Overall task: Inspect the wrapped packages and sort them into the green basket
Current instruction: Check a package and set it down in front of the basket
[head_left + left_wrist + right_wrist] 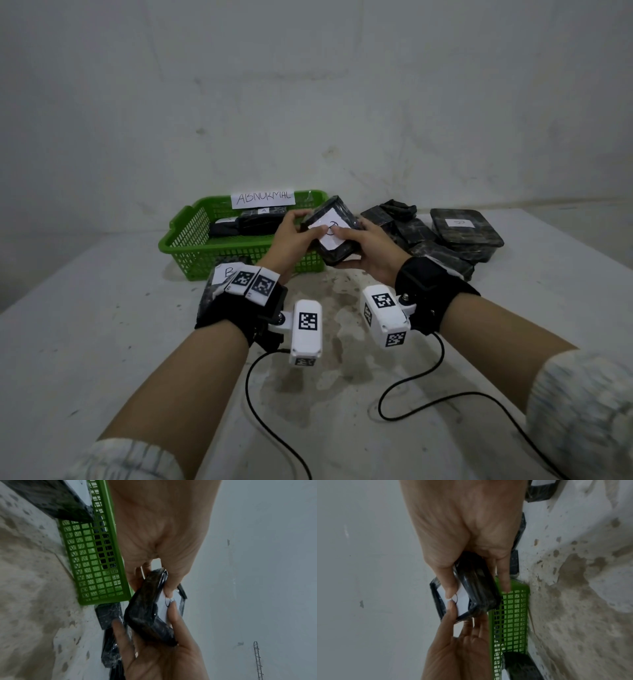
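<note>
Nearest the wearer, two black cables (404, 404) trail across the stained grey tabletop (102, 342) from the white wrist cameras. Just beyond the left wrist a dark wrapped package with a "B" label (224, 272) lies on the tabletop, touching the front wall of the green basket (191, 253). Both hands hold one dark wrapped package (330, 231) raised above the tabletop, tilted, at the basket's right front corner. The left hand (291, 236) has its grip closed on the package's left edge, thumb on the white label (329, 229); the right hand (370, 248) supports it from below and the right, fingers curled under and thumb pressing the same label. The label's mark is partly covered and cannot be read with certainty. Inside the basket lie at least two dark wrapped packages (246, 222), one with a small white label. A paper sign reading "ABNORMAL" (263, 198) stands on the basket's far rim. To the right, a pile of further wrapped packages (445, 233) rests on the tabletop, near the wall (308, 85).
</note>
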Available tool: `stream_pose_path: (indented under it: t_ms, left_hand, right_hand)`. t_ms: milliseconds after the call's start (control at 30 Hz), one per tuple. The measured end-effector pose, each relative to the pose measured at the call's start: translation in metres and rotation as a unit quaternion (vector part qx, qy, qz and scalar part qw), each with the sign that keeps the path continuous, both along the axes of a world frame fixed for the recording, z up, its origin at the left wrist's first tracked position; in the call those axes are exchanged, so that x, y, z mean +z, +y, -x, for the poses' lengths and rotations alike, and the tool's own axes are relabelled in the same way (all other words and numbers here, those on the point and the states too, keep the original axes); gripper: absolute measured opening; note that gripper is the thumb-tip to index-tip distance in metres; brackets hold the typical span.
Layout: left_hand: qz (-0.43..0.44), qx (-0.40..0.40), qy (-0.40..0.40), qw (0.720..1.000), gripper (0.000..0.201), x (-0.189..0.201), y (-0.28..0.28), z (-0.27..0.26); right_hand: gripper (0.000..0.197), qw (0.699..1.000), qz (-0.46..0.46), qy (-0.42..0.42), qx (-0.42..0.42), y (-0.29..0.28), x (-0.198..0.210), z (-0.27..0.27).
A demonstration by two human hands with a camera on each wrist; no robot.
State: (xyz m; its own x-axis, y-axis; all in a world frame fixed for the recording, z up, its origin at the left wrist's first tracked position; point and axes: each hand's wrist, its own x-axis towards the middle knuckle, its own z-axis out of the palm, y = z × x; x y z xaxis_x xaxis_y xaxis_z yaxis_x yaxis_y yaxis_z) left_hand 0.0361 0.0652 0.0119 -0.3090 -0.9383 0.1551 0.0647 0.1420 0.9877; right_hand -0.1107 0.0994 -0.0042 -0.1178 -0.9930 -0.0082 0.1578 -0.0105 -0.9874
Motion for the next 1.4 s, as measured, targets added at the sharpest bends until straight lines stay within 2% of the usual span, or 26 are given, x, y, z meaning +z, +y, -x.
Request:
stream_pose_path:
  t_ms: [200, 300, 433, 567, 633, 700, 767, 833, 900, 967, 1033, 1133, 1167, 1233, 1300, 1367, 1400]
  left_hand:
    - [0.023, -0.034, -0.039, 0.998, 0.037, 0.005, 0.000, -0.006]
    - [0.026, -0.013, -0.029, 0.999, 0.036, 0.004, 0.001, -0.003]
    - [0.024, 0.000, -0.012, 1.000, 0.024, 0.005, 0.002, -0.002]
    - [0.028, -0.017, -0.047, 0.998, 0.031, 0.001, 0.000, -0.006]
    - [0.032, 0.020, -0.089, 0.995, 0.036, 0.000, -0.002, -0.004]
    - [0.038, 0.091, -0.129, 0.987, 0.039, -0.003, -0.007, -0.001]
    - [0.029, 0.109, -0.101, 0.988, 0.035, -0.002, -0.010, -0.002]
    - [0.008, 0.062, -0.047, 0.997, 0.023, 0.000, -0.011, -0.005]
    - [-0.021, 0.010, -0.027, 0.999, 0.003, 0.006, -0.008, -0.006]
    - [-0.043, -0.012, -0.026, 0.999, 0.025, 0.009, -0.004, -0.005]
    - [-0.065, -0.025, 0.005, 0.998, 0.037, 0.009, -0.003, -0.006]
    - [-0.074, -0.069, 0.020, 0.995, 0.051, 0.007, -0.005, -0.008]
    - [-0.059, -0.075, 0.007, 0.995, 0.046, 0.007, -0.004, -0.008]
    - [-0.028, -0.058, -0.016, 0.998, 0.022, 0.006, -0.004, -0.008]
    - [-0.029, -0.032, -0.011, 0.999, 0.008, 0.007, -0.002, -0.006]
    - [-0.054, -0.034, 0.004, 0.998, 0.009, 0.008, -0.001, -0.004]
    - [-0.062, -0.045, 0.002, 0.997, 0.010, 0.008, 0.000, -0.003]
  right_hand:
    - [0.029, 0.999, 0.010, 0.031, 0.010, 0.007, 0.001, 0.003]
    - [0.034, 0.999, 0.014, 0.033, -0.009, 0.008, 0.002, -0.001]
    - [0.035, 1.000, 0.003, 0.027, 0.005, 0.010, 0.003, -0.004]
    - [0.028, 0.999, -0.007, 0.030, 0.007, 0.011, 0.003, -0.001]
    - [0.019, 0.999, -0.005, 0.038, -0.012, 0.011, 0.003, -0.003]
    - [0.022, 0.999, 0.010, 0.047, -0.023, 0.010, 0.002, -0.006]
    - [0.032, 0.999, 0.026, 0.044, -0.014, 0.009, 0.004, -0.008]
    - [0.039, 0.999, 0.037, 0.035, -0.007, 0.010, 0.007, -0.007]
    - [0.038, 0.999, 0.047, 0.011, -0.009, 0.010, 0.010, -0.004]
    - [0.030, 0.998, 0.064, 0.003, -0.013, 0.010, 0.010, -0.002]
    - [0.024, 0.996, 0.079, 0.031, -0.013, 0.010, 0.010, -0.002]
    - [0.032, 0.994, 0.076, 0.082, -0.015, 0.012, 0.011, -0.003]
    - [0.032, 0.993, 0.076, 0.088, -0.015, 0.013, 0.010, -0.004]
    - [0.025, 0.993, 0.085, 0.078, -0.033, 0.015, 0.010, -0.006]
    - [0.018, 0.989, 0.104, 0.053, -0.086, 0.013, 0.010, -0.008]
    - [0.030, 0.986, 0.106, 0.032, -0.124, 0.010, 0.010, -0.010]
    - [0.039, 0.988, 0.095, 0.031, -0.115, 0.010, 0.011, -0.011]
